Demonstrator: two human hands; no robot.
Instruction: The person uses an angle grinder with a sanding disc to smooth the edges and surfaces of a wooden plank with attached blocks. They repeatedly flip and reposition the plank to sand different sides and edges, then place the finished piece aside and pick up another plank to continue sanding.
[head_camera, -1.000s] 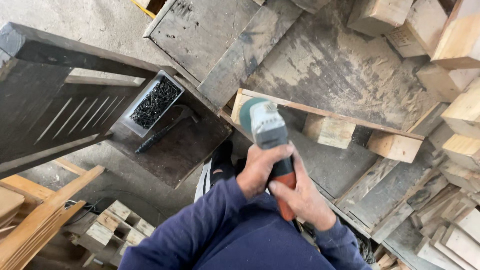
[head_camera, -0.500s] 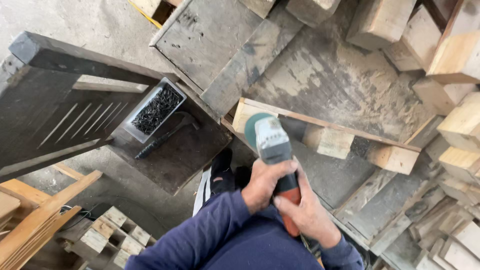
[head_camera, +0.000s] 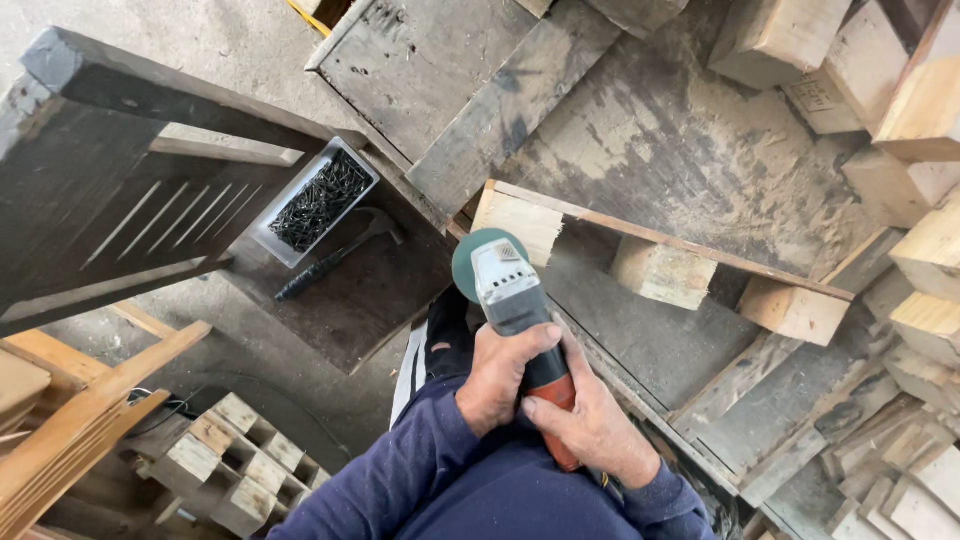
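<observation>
Left hand (head_camera: 505, 375): clenched around the angle grinder (head_camera: 515, 320), just ahead of the right.
Right hand (head_camera: 590, 425): gripping the grinder's red rear handle.
Grinder disc (head_camera: 470, 262): beyond the knuckles, beside a pale wood block (head_camera: 520, 222).
Farther left: hammer (head_camera: 335, 257), then tray of dark nails (head_camera: 318, 200).

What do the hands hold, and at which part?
Both hands, left hand and right hand, grip an angle grinder by its red-and-grey body, behind the disc.
</observation>
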